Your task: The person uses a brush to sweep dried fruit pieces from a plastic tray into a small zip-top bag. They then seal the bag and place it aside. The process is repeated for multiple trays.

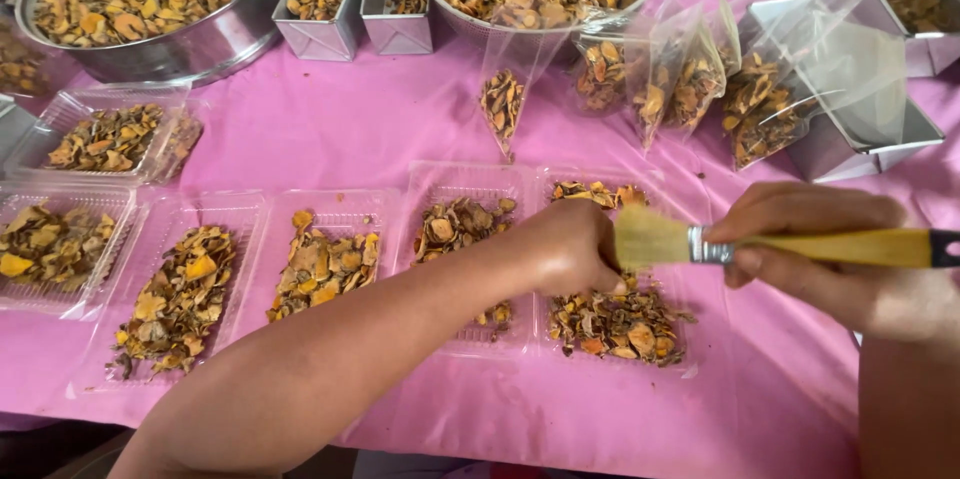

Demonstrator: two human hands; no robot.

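Head view: the right hand (810, 244) grips a brush (780, 246) by its yellow handle, fingers wrapped closed round the wood just behind the metal ferrule. The brush lies level, its long axis running along the table's near edge, bristles (650, 237) pointing left and the dark handle end running off right.

The left hand (572, 247) reaches in across the near edge, fingers curled shut over something small; what they hold cannot be told. The bristle tips touch this hand, so it is the nearer one to the working end.

Both hands hover over a clear tray (615, 324) of dried orange-brown slices, the rightmost of a row of such trays on the pink cloth (330, 129), toward the near edge.
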